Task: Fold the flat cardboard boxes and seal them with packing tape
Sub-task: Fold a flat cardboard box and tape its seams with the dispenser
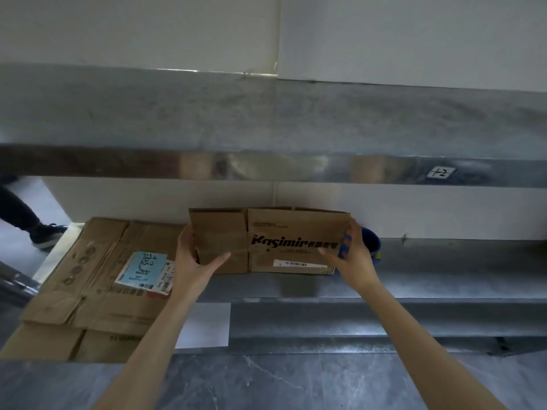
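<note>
A small flattened cardboard box (pixel 266 232) printed "Kasimir" stands upright on its lower edge on the steel shelf (pixel 444 279). My left hand (pixel 194 258) grips its left end, thumb across the front face. My right hand (pixel 352 255) grips its right end, fingers curled round the edge. A blue roll of packing tape (pixel 371 242) sits on the shelf right behind my right hand, mostly hidden by it.
A pile of larger flattened cardboard boxes (pixel 97 288) lies on the shelf's left part, the top one bearing a blue label. A second steel shelf (pixel 266 113) runs overhead. A white sheet (pixel 207 327) hangs below the shelf front. Someone's leg and shoe (pixel 44 232) stand at far left.
</note>
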### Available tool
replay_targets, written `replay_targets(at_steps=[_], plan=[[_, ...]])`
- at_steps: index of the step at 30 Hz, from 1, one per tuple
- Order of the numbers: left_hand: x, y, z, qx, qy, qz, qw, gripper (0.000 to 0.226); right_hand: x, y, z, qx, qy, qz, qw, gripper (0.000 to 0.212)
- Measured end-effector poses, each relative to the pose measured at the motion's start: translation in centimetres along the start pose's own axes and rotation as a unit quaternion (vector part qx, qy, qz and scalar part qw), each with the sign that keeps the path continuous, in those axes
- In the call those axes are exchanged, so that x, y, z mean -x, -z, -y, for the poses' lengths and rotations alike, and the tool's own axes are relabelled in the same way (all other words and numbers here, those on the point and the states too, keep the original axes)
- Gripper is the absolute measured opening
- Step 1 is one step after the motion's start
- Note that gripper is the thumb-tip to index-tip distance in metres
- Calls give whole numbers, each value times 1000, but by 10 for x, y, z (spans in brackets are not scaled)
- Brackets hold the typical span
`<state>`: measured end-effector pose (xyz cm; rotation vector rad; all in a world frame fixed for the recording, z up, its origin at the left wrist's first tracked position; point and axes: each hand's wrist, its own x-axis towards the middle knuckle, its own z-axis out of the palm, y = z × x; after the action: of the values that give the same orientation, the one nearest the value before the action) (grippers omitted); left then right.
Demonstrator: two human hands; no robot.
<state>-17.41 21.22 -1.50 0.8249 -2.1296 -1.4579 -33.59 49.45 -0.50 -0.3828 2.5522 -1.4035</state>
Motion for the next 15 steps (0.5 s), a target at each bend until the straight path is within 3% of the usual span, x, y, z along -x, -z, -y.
replay_targets(at_steps=[6,15], plan=[[-12,5,-6,-18,-43,-12,999,115,3,1,8,-42,49,-15,998,106],[-19,14,-11,-92,-88,30,991,109,5,-8,9,4,115,0,993,84]])
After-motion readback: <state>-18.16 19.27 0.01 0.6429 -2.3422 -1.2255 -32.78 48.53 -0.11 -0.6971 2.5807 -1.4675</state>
